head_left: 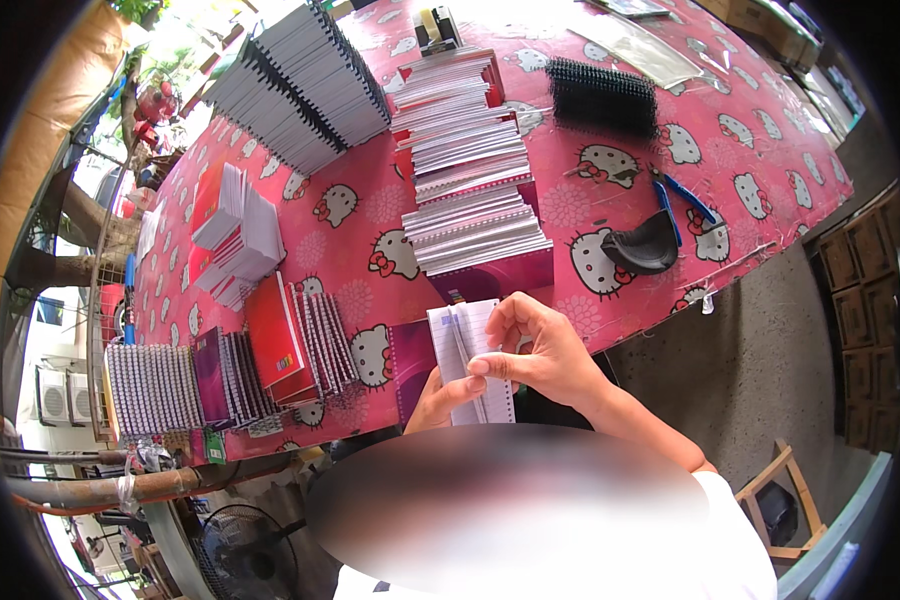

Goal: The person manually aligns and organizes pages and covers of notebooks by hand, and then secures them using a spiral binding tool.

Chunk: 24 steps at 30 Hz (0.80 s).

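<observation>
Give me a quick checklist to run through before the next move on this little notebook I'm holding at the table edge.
1. Notebook held by both hands: ok, left hand beneath, right hand on top.
2. Right fingertips on the spiral edge: ok.
3. Spiral fully seated through the holes: cannot tell, too small.
4. Blue-handled pliers within view on the pink tablecloth: ok, lying untouched.
5. Black binding combs on hand: ok.
6. Stack of unbound pads steady: ok, fanned but resting flat.
</observation>
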Tool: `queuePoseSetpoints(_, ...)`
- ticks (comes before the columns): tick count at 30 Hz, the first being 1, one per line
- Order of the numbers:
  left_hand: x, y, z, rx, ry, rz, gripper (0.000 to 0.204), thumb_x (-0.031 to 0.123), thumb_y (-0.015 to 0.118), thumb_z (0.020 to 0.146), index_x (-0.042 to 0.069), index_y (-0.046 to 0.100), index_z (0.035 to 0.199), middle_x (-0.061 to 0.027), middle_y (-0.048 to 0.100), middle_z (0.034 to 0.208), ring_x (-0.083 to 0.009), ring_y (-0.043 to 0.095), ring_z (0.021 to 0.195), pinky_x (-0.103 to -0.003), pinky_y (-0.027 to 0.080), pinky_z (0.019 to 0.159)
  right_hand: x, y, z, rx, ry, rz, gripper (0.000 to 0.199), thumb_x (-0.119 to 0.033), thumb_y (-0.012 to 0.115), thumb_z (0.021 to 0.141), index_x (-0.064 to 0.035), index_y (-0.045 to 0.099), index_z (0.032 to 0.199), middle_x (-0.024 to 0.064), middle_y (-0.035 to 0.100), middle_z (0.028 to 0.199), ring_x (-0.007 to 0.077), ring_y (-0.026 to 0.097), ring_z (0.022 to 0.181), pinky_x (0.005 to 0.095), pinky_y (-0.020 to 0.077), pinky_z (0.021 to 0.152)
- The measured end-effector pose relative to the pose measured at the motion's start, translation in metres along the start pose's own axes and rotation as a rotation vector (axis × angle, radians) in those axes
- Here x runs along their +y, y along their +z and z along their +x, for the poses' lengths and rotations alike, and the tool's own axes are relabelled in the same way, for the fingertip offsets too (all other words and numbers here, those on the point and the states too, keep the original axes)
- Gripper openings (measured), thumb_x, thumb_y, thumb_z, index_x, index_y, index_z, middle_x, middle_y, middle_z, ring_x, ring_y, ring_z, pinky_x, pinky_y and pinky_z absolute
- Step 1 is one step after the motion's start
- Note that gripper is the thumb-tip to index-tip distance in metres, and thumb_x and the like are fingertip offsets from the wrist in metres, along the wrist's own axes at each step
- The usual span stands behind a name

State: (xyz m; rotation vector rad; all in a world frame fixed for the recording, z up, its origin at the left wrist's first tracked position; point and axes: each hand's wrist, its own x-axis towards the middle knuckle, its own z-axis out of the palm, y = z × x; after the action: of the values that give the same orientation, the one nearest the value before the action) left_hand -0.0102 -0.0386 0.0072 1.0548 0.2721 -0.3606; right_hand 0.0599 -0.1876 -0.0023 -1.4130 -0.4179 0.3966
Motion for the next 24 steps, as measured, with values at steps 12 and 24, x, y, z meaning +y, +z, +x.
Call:
queuePoseSetpoints(12,0.0002,-0.0003,0.0005,-0.008,-0.011,0.001,0.060,0.033,0.060,0.072,-0.004,0.044,0.117,-0.0116,0.057,0.094,-0.0165,0.059,0.084,-0.028,0.049,0.071,-0.0009,0.0002,0.0000,0.000,0.027,0.037,0.039,-0.026,0.079,0.069,-0.0034,0.052,0.086,0.0007,0.052,0.078,0.0059,0.051,0.067,0.0197,0.0440,0.053)
queuePoseSetpoints(24,-0.0001,-0.0015,-0.0008,-0.016,-0.043,-0.099,0.065,0.033,0.061,0.072,-0.003,0.039,0.123,-0.0129,0.054,0.102,-0.0206,0.060,0.089,-0.032,0.050,0.076,-0.0005,-0.0002,-0.0019,-0.006,0.020,0.029,0.042,-0.019,0.078,0.071,-0.0043,0.048,0.097,0.0010,0.051,0.082,0.0049,0.050,0.069,0.0185,0.0456,0.058)
